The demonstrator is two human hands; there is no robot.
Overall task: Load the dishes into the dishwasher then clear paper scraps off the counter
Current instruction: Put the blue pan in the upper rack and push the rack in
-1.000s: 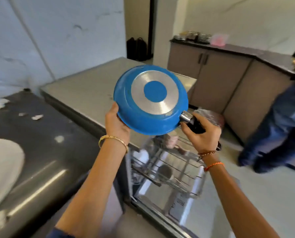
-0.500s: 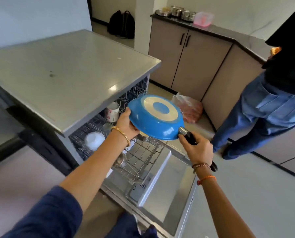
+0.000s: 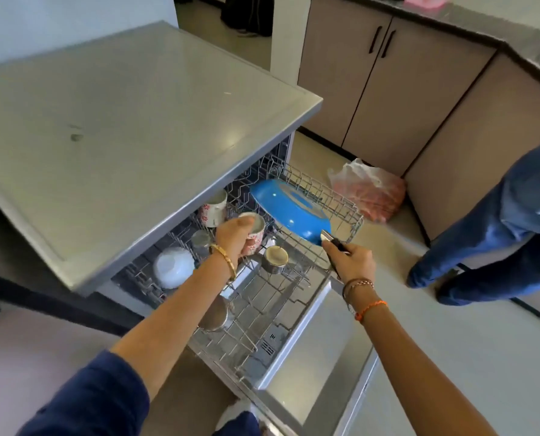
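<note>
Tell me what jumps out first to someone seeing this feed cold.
The bright blue pan, tilted bottom-up over the far side of the pulled-out dishwasher rack, with the right hand gripping its dark handle. Next, the left hand at a floral cup mid-rack, near a white bowl. A second person's jeans-clad legs stand at right.

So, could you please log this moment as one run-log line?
step: loading pan | right hand: grips blue pan handle, over rack | left hand: on floral cup | door: open
</note>
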